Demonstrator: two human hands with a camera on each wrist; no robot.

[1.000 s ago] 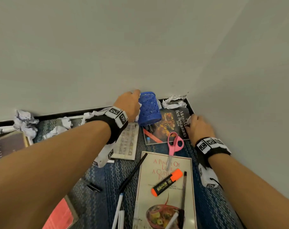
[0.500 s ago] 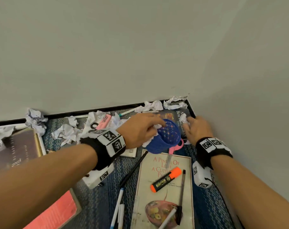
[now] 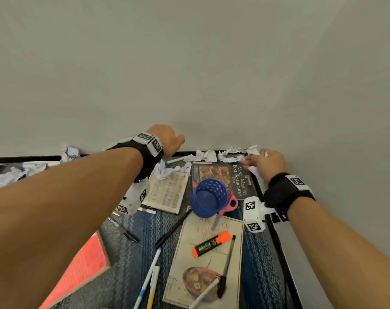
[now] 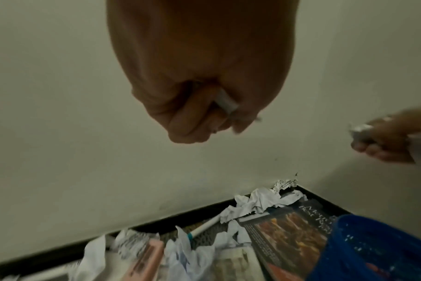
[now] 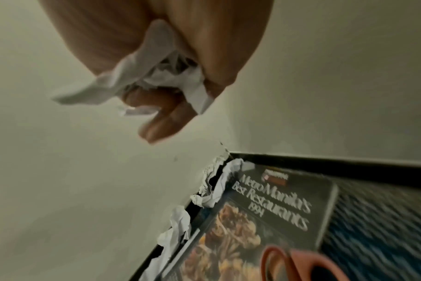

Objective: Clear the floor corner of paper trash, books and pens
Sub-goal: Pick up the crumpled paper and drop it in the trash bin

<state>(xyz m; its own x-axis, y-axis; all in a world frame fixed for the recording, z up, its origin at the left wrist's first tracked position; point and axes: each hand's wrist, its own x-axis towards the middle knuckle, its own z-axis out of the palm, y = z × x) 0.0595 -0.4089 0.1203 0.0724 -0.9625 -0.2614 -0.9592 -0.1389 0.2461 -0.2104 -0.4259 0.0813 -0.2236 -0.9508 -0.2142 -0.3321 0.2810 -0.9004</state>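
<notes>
Crumpled paper is clenched in the right hand, presumably gathered as trash; a small white scrap is pinched in the curled left hand, upper centre.

The walls are plain pale grey-white; a black strip runs along the bottom; the carpet is blue with a woven zigzag look — dark and light blue mixed. The crumpled papers are white, some with small black print; the pen cup is bright blue with little holes all over; the scissors have pink handles. The highlighter is orange with a black middle; the restaurant book is black with white words and an orange-brown food picture; the cookbook is cream with red letters — a bowl picture sits low on it. One more book is coral red; the wrist bands are black with black-and-white square tags.
</notes>
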